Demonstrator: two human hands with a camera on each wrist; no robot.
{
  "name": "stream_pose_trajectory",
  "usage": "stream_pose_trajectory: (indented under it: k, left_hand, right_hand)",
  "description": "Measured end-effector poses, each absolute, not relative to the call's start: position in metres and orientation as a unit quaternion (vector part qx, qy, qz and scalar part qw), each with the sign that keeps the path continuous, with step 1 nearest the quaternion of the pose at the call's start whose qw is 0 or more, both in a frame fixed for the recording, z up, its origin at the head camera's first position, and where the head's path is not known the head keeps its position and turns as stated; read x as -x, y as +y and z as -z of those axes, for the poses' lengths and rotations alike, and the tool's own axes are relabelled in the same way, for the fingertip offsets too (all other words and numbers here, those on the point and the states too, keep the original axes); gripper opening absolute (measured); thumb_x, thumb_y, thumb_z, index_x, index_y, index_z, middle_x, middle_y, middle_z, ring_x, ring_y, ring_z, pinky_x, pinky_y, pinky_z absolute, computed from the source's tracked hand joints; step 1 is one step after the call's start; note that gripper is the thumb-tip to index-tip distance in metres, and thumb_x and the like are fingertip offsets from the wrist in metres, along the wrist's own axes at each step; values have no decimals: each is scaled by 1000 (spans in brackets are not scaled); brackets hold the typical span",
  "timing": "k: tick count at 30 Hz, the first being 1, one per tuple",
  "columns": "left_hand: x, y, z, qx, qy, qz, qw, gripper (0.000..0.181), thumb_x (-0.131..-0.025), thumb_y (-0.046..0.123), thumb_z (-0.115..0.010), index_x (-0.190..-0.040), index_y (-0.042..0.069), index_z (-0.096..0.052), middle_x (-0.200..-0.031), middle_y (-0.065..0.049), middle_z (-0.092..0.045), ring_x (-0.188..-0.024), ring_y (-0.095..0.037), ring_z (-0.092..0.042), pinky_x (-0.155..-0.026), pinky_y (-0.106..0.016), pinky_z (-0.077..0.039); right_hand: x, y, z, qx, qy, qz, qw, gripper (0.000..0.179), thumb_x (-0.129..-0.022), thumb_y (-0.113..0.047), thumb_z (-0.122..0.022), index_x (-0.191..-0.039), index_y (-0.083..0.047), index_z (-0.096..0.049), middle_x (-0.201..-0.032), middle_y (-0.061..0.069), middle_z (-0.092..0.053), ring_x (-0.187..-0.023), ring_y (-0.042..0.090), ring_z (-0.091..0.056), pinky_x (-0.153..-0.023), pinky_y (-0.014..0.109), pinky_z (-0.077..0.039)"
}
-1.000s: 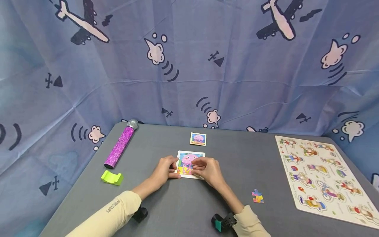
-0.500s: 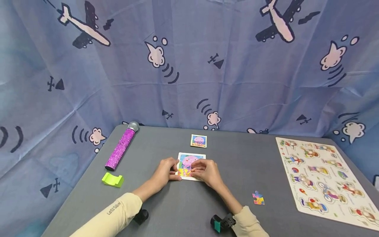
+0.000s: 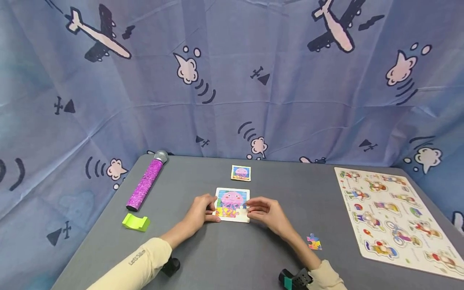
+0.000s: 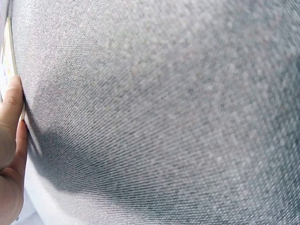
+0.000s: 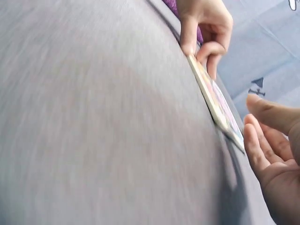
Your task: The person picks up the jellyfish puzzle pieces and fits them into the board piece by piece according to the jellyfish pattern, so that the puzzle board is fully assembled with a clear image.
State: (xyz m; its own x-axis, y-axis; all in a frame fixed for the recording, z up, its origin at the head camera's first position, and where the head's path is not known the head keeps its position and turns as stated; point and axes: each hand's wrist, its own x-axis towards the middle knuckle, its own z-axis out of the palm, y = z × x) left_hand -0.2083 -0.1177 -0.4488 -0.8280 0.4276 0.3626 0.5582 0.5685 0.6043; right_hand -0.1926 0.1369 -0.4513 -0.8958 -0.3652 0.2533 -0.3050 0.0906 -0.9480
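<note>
A small white-framed jigsaw puzzle (image 3: pixel 232 199) with a pink jellyfish picture lies on the grey table; its lower right corner shows bare white. My left hand (image 3: pixel 199 210) grips the puzzle's left edge, thumb at the near corner and fingers bent along the side. In the right wrist view those fingers of the left hand (image 5: pixel 206 28) curl at the board's end. My right hand (image 3: pixel 268 213) is by the right edge with fingers loosely bent and nothing between them; the right wrist view shows a gap between thumb and fingers. A loose jigsaw piece (image 3: pixel 313 242) lies right of the right forearm.
Behind the puzzle lies a small jellyfish picture card (image 3: pixel 241 172). A glittery purple microphone (image 3: pixel 146 183) and a lime green stand (image 3: pixel 136 222) are at the left. A large peg puzzle board (image 3: pixel 395 217) covers the right side. A patterned blue curtain (image 3: pixel 224 80) hangs behind.
My right hand has drawn back rightward from over the puzzle, uncovering its lower right part. The left hand keeps its place on the edge. The head view has shifted slightly.
</note>
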Motion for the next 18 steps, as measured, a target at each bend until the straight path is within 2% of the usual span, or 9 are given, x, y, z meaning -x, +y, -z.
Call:
stream_pose_trajectory:
  k: [6, 18]
  left_hand:
    - [208, -117, 447, 280, -887, 356, 88, 41, -63, 15, -89, -66, 2, -50, -69, -3, -46, -67, -13, -44, -72, -31, -50]
    - [208, -117, 447, 281, -882, 370, 79, 40, -64, 13, -89, -67, 2, -50, -69, -3, -45, -65, -11, -43, -62, -23, -47]
  right_hand:
    - [187, 164, 448, 214, 751, 625, 3, 32, -81, 8, -70, -111, 15, -60, -105, 33, -62, -91, 26, -67, -76, 24, -53]
    - [164, 219, 448, 185, 762, 620, 8, 35, -85, 0, -68, -116, 13, -58, -112, 33, -60, -96, 26, -67, -78, 25, -52]
